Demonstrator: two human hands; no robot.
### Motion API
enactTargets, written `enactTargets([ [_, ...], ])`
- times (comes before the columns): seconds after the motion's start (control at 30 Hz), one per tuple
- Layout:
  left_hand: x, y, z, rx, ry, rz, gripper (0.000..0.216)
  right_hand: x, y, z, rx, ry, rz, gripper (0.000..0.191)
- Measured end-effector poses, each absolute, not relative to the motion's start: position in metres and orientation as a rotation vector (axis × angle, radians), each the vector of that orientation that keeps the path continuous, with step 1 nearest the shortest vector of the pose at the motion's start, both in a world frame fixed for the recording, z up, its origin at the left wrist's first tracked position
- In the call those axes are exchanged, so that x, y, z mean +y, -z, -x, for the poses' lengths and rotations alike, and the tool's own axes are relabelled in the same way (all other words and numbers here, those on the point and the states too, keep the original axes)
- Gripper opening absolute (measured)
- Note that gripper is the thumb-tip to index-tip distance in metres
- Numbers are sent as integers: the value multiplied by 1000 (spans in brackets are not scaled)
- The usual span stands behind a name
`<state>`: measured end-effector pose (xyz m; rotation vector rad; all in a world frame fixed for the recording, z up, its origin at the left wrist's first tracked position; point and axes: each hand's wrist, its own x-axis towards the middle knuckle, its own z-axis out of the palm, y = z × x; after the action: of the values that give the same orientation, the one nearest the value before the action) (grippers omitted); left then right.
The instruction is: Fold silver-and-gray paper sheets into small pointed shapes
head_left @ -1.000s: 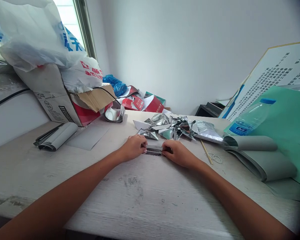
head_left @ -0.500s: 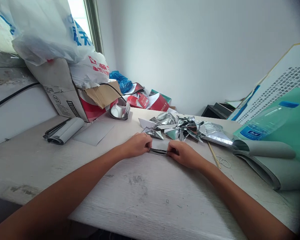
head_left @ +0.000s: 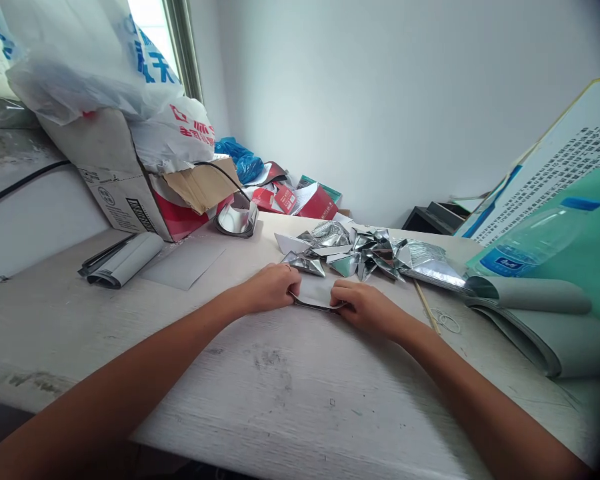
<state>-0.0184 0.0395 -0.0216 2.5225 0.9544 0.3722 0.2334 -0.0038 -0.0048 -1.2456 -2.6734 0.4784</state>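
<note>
Both hands rest on the white wooden table [head_left: 290, 393] and pinch one small folded sheet of silver-backed paper [head_left: 314, 292]. My left hand [head_left: 270, 287] grips its left end with the fingers curled. At the right end, my right hand [head_left: 363, 305] holds it the same way. The sheet lies nearly flat, its white side up and its near edge slightly raised. Just beyond the hands lies a pile of folded silver paper triangles [head_left: 353, 252].
A cardboard box [head_left: 130, 193] under plastic bags stands at the back left, with a rolled booklet [head_left: 123, 261] and a grey sheet [head_left: 185, 265] before it. At the right lie an open grey book [head_left: 535, 313], a water bottle [head_left: 525, 243], a stick and rubber bands [head_left: 447, 322].
The folded strip between my hands has opened flatter, so more of its white face shows. The hands stay at its two ends. The view shifted slightly.
</note>
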Motion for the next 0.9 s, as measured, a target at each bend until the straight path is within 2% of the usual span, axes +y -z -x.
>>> enactTargets([
  [0.6, 43, 17, 27, 815, -315, -2544, 22, -16, -11, -226, -2768, -599, 1239, 23],
  [0.9, 43, 14, 30, 828, -300, -2535, 28, -13, -18, -235, -2776, -765, 1187, 15],
])
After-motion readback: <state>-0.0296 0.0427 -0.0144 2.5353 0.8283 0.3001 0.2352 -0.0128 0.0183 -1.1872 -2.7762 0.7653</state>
